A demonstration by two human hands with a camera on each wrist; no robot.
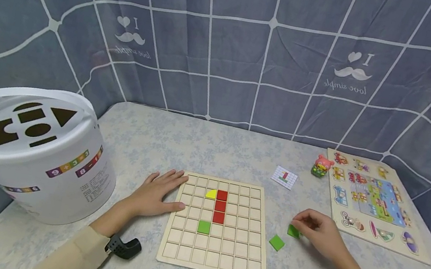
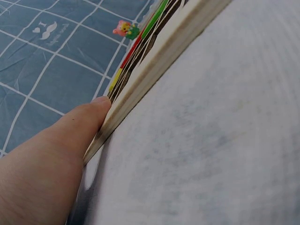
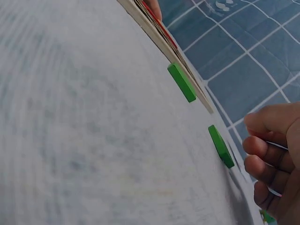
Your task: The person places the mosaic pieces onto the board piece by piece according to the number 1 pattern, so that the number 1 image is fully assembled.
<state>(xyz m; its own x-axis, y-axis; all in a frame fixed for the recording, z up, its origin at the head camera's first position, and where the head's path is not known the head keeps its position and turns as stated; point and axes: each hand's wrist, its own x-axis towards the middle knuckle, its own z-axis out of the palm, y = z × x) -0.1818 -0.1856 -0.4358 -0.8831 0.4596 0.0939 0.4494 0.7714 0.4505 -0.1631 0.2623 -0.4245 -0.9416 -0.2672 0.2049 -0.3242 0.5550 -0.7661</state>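
Observation:
A square wooden grid board point(image 1: 236, 249) lies on the table. In its cells are a yellow quarter-round piece point(image 1: 211, 194), a column of red squares point(image 1: 220, 206) and a green square point(image 1: 204, 227). My left hand point(image 1: 155, 193) rests flat at the board's left edge, fingers spread, the thumb touching its rim in the left wrist view. Right of the board lie two loose green squares, the nearer one point(image 1: 276, 243) and the farther one point(image 1: 294, 231). My right hand point(image 1: 319, 232) hovers at the farther square, fingers loosely bent; the right wrist view shows a gap between fingertips and square.
A small pattern card point(image 1: 284, 177) lies behind the board. Toward the back right stand a pink-and-green toy figure point(image 1: 321, 165) and a picture puzzle board point(image 1: 374, 239). A large white bucket point(image 1: 99, 181) with shaped holes in its lid is on the left. A blue curtain point(image 1: 234, 51) hangs behind.

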